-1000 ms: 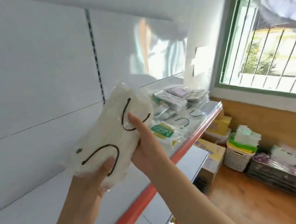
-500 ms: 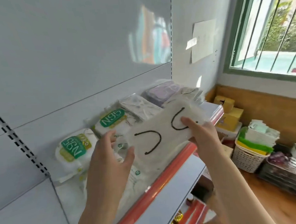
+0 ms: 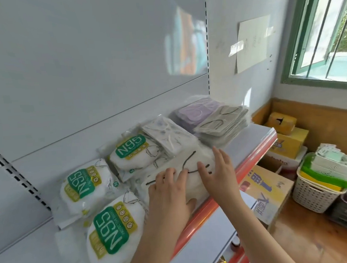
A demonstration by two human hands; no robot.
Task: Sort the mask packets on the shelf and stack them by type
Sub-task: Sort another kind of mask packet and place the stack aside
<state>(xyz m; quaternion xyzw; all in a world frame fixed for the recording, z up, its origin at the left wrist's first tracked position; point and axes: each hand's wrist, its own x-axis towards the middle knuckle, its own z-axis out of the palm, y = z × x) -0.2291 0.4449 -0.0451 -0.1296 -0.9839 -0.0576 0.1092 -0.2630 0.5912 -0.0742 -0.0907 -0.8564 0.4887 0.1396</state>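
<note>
Green "N95" labels [image 3: 129, 146] on packets [image 3: 112, 234]

Two forearms enter the frame from the 6 o'clock edge. Both are bare to the frame edge: no sleeve, cuff or glove shows on either. The left hand [image 3: 169, 195] and right hand [image 3: 218, 173] carry no ring, watch, bracelet or strap. The fingers are slender. Fingernails are short and unpainted where visible. No marking or bandage shows on either limb.
</note>
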